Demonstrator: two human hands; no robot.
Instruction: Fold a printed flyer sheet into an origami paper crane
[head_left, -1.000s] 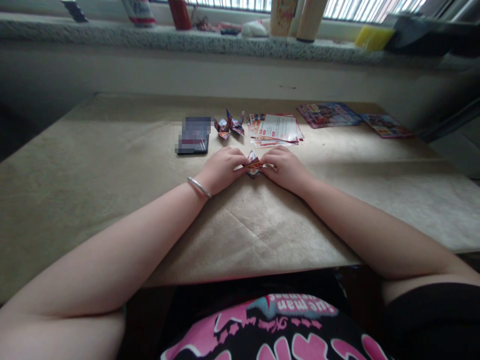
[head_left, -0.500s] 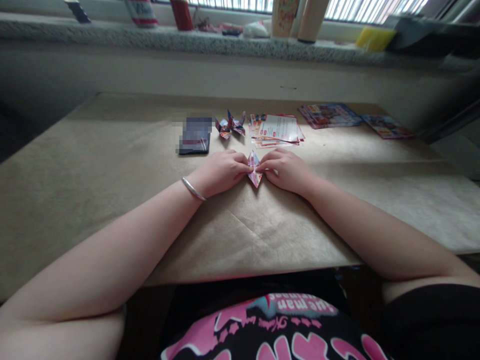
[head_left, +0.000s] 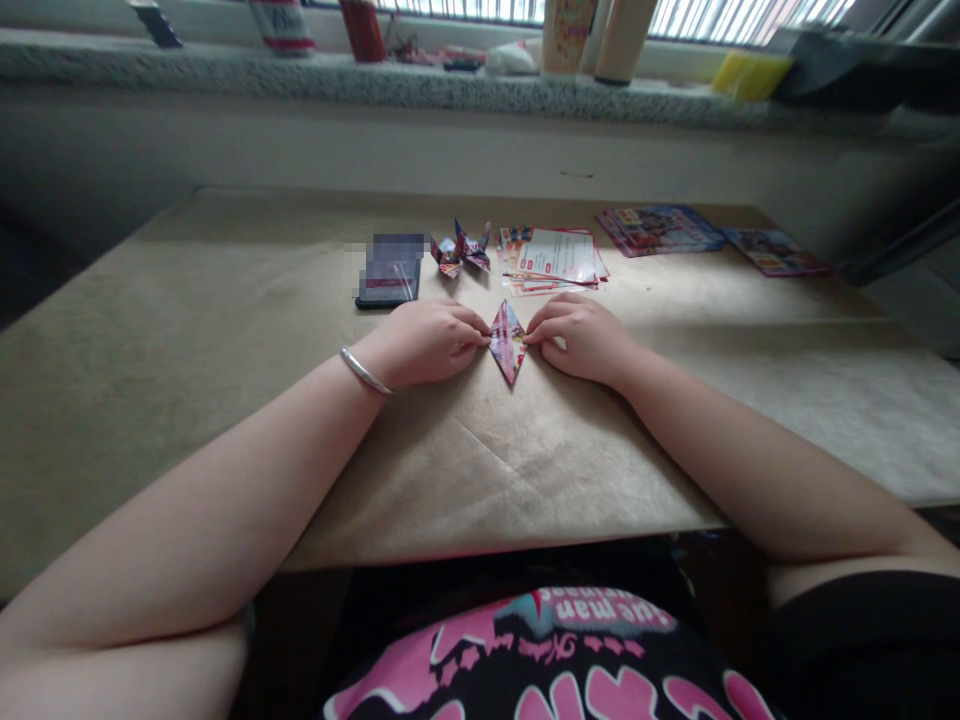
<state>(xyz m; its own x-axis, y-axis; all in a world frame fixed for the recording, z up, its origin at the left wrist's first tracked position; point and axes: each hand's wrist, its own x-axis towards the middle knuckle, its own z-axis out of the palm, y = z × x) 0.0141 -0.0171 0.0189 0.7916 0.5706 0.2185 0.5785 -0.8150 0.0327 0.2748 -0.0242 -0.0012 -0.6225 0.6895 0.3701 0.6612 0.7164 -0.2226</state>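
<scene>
Between my hands, a small diamond of folded origami paper [head_left: 508, 343] with a pink, patterned print stands out against the tabletop. My left hand [head_left: 439, 342] pinches its left corner between thumb and fingers; a silver bangle circles that wrist. At the opposite corner, my right hand [head_left: 577, 337] has its thumb and fingertips closed on the paper. Just beyond lie folded paper cranes [head_left: 460, 250] in dark, colourful print.
A phone [head_left: 390, 268], partly pixelated, lies behind my left hand. Loose printed sheets [head_left: 556, 257] are stacked beyond my right hand, with colourful booklets [head_left: 660, 230] farther right. Cups and a yellow object [head_left: 750, 75] line the stone windowsill [head_left: 420, 88] behind the table [head_left: 225, 290].
My hands have moved apart, from the middle of the folded paper out to its side corners. The paper now shows as a wider, flatter diamond.
</scene>
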